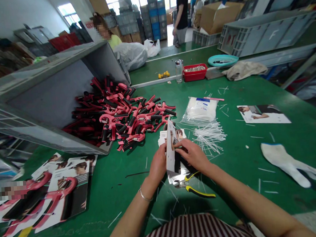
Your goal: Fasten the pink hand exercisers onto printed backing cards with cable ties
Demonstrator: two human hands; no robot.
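Note:
My left hand (159,163) grips a printed cardboard card (170,150), held upright on edge with small holes in it. Close against the card's other side, my right hand (191,154) has its thumb and forefinger pinched; whatever lies between them is too small to make out. Under both hands lies a stack of similar cards (176,177). Yellow-and-black side cutters (198,193) rest by the stack with their handles apart. Loose white cable ties (210,136) fan out beside my right hand, in front of a clear bag of cable ties (201,109).
A tipped grey crate (55,104) spills pink-and-black hand grips (136,116) at left. Carded hand grips (57,195) lie front left. A white glove (284,163) and single card (264,113) lie right. Behind are a red tray (195,73), glass jar (179,71) and two people.

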